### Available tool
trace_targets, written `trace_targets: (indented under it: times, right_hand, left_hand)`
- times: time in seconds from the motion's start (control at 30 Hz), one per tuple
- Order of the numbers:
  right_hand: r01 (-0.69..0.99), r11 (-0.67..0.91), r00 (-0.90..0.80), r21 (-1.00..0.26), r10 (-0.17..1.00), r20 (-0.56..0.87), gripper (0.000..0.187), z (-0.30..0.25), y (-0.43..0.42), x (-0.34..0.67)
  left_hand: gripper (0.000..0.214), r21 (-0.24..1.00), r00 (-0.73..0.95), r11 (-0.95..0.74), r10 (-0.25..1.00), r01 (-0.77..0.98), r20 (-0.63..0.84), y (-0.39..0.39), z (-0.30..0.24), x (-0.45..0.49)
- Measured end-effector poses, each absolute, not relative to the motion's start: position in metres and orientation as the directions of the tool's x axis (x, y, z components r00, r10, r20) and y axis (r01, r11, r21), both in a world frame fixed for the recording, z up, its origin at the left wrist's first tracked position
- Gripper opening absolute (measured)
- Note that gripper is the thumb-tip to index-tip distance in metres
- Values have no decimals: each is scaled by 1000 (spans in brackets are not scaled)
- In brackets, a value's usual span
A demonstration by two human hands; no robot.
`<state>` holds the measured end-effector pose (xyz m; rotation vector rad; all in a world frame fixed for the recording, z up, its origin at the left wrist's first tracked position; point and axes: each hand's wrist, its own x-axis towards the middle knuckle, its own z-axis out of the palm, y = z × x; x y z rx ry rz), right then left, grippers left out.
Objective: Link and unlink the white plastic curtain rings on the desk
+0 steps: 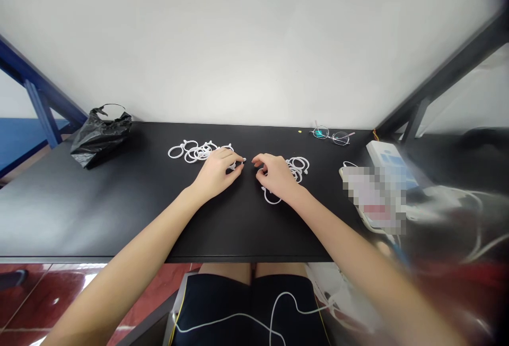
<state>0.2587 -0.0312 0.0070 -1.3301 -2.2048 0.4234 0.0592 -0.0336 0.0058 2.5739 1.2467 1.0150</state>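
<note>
head view: left hand (217, 172) curled, fingertips at right end of white plastic rings (201, 151), hold unclear. right hand (276, 174) half-closed over second ring pile (298, 168), single ring (271, 197) showing below palm, hold unclear. narrow gap between hands. black table (119, 203) open left of hands toward black plastic bag (101, 136); forearms cross front edge, back edge meets white wall (238, 44). glasses (331, 135) near back edge, pixelated object (374, 197) near right end.

The head-worn camera faces forward and down from behind the near edge of the black table (119, 219), over the left hand (217, 174) and right hand (276, 176) (white wall (238, 44) beyond).
</note>
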Motion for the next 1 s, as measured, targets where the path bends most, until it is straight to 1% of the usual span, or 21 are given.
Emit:
trace_targets:
  times: [0.1,0.2,0.33,0.57,0.63,0.77,1.0]
  right_hand:
    - [705,472,-380,-529,881,281,33,5,-29,260]
    - [716,472,-392,-514,881,264,30,5,-28,260]
    - [755,468,-406,-460,884,232,29,7,-27,260]
    - [830,433,-369,-352,899,237,26,8,-30,259]
    - [831,425,-365,-359,904,223,27,8,-30,258]
    - [797,431,-381,-423,902,202,31,7,-29,259]
    - [744,445,-371,-499,896,245,34,2,-26,261]
  left_hand:
    - [13,357,475,-695,701,624,532,-36,7,63]
    - [13,341,501,-715,682,611,533,-37,7,64]
    - [14,334,512,-719,679,610,527,-37,7,63]
    - [15,330,525,-725,674,605,519,-37,6,64]
    - [16,326,526,-727,672,604,522,-37,5,63]
    - [15,321,529,-733,665,600,527,-37,4,63]
    - [17,324,530,-725,674,608,514,-37,6,64]
